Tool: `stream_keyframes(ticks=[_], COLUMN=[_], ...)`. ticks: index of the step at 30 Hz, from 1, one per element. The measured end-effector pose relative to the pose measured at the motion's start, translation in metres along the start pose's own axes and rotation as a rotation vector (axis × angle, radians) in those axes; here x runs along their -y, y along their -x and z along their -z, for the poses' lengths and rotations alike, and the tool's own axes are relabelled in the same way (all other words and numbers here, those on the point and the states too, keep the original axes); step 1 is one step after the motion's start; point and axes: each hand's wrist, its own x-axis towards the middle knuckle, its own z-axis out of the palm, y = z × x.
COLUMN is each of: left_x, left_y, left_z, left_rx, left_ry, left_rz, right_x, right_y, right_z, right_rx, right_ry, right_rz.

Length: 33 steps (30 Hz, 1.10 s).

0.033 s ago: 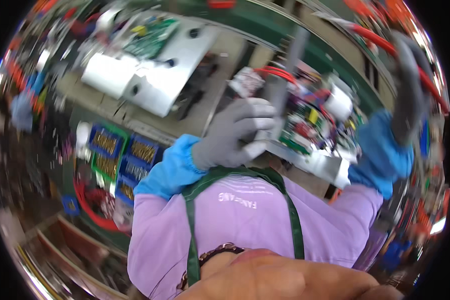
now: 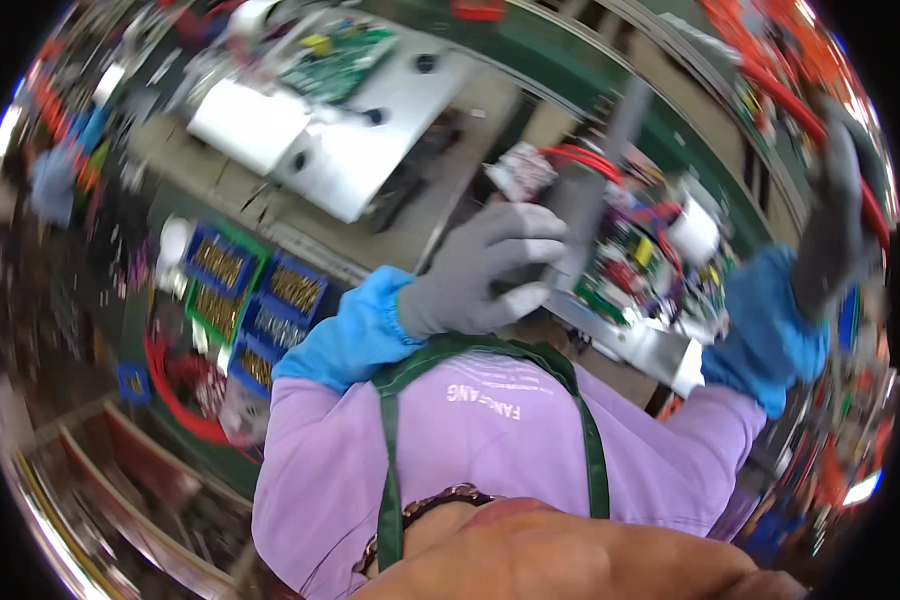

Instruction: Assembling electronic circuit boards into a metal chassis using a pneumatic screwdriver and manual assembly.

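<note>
So, blue plastic bins [image 2: 232, 292] of brass-coloured bits [image 2: 220, 262] crowd the dark green desk [image 2: 125, 340], brown wooden box [image 2: 120, 505] nearby. Grey-gloved left hand [image 2: 480, 265]: grip apart; grey-gloved right hand [image 2: 832, 225]: can't tell.

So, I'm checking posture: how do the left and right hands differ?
The left hand is central, pointing right; the right hand is far right, pointing up. The left is beside a grey bar; the right is by a red tube, grip unclear. Both wear grey gloves and blue sleeves.
</note>
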Motion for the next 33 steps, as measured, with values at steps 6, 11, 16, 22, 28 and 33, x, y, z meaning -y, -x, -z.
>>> stream_keyframes(ticks=[6,11,16,22,28,33], left_x=[-0.001,-0.013,-0.001,-0.008,-0.013,-0.018], left_y=[0.094,0.155,0.237,0.278,0.312,0.331], left_z=[0.051,0.106,0.132,0.164,0.193,0.219], left_rx=[-0.102,-0.172,-0.304,-0.155,-0.178,-0.22], left_ry=[-0.109,-0.219,-0.363,-0.36,-0.469,-0.537], left_rz=[0.309,0.544,0.669,0.955,1.012,1.035], right_x=[0.093,0.181,0.26,0.296,0.333,0.353], right_y=[-0.054,-0.06,-0.006,0.067,0.087,0.131], right_z=[-0.134,-0.247,-0.34,-0.457,-0.593,-0.682], right_rx=[0.119,0.495,0.744,0.973,1.083,1.174], right_ry=[-0.345,-0.712,-1.066,-1.301,-1.385,-1.234], right_rz=[0.364,0.416,0.413,-0.07,-0.805,-0.969])
